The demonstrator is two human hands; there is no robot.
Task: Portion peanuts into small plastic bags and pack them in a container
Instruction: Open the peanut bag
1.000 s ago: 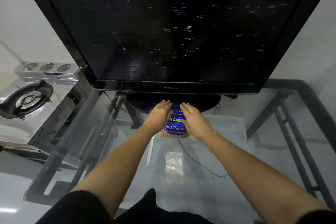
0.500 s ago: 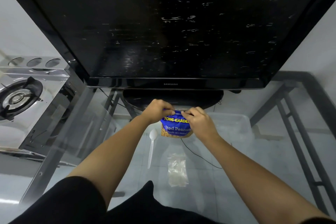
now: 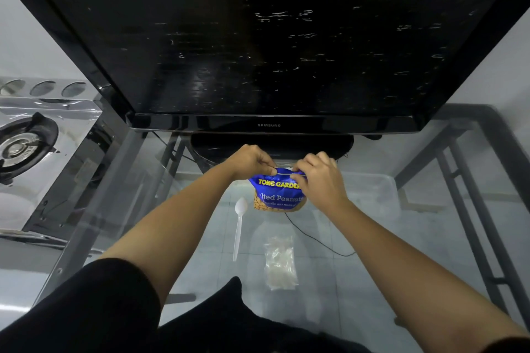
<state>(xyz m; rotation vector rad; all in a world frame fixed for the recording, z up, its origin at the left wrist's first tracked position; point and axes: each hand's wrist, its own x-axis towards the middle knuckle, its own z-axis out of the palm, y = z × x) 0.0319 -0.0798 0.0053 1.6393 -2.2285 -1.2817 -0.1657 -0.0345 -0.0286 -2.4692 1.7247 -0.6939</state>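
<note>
While the one gas stove [image 3: 25, 149] sat off at 9 o'clock beyond the glass tabletop [image 3: 424, 226], the left hand [image 3: 249, 162] had its fingers curled tight, pinching the top left corner of the single blue peanut packet [image 3: 279, 195]. One white plastic spoon [image 3: 239, 226] lay at the packet's 7 o'clock, bowl toward the packet, close to it but apart. One flat bundle of small clear bags [image 3: 280, 262] lay at the packet's 6 o'clock; how many it held could not be told. The right hand [image 3: 321, 180], fingers likewise curled, pinched the packet's top right corner, so both hands gripped its upper edge. Whether the packet rested on the glass could not be told. One clear container [image 3: 372, 189] stood at its 3 o'clock.
</note>
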